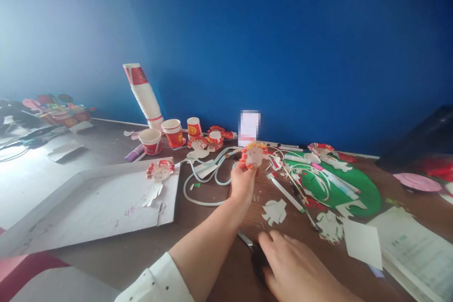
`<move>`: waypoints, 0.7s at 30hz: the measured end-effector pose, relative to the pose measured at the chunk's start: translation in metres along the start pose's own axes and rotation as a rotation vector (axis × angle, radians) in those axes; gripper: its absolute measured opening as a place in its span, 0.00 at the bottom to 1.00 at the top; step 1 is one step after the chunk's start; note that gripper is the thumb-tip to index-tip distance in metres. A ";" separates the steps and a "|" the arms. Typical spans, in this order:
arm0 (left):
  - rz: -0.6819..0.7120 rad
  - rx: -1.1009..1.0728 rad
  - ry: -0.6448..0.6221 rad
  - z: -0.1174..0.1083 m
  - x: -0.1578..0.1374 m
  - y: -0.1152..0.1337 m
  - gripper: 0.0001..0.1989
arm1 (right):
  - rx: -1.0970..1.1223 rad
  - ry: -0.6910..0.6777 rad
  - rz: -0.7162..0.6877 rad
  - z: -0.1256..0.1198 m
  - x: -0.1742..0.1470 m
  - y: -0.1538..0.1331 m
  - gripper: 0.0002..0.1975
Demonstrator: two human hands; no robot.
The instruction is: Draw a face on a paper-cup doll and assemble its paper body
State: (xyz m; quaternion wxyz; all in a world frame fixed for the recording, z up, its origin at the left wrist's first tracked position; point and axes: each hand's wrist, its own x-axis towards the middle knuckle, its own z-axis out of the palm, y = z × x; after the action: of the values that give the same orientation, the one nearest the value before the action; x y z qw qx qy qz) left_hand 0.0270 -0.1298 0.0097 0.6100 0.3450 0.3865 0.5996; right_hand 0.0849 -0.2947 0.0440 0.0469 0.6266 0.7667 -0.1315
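My left hand (244,184) is stretched forward over the table, its fingers closed on a cut paper cup (254,155) with a round pale base and a curled red and yellow fringe. Low in front, my right hand (288,259) is curled over the dark handles of a pair of scissors (260,264), whose metal blade points up and left. A similar fringed cup piece (161,170) with a white paper cut-out below it lies on a white box lid (99,207). Close to my hands is a white paper cut-out (274,212).
A tall leaning stack of paper cups (141,94) stands at the back left beside red cups (172,133). A pale cable (198,203) loops across the middle. Markers (286,191) and scraps lie around a green disc (364,188). Papers (417,245) cover the right; a blue wall (283,47) rises behind.
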 end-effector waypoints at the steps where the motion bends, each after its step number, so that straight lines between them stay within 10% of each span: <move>1: -0.013 -0.008 -0.005 0.000 0.000 0.000 0.08 | 0.016 0.012 0.006 0.002 -0.002 0.005 0.18; 21: -0.151 -0.101 -0.059 0.003 -0.005 0.003 0.10 | 0.985 0.183 0.332 -0.012 0.001 0.106 0.30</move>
State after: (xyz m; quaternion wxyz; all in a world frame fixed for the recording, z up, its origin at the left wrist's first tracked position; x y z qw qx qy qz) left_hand 0.0286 -0.1344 0.0136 0.6813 0.3009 0.3626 0.5603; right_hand 0.1886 -0.2719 0.0399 -0.3001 0.6963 0.5057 -0.4116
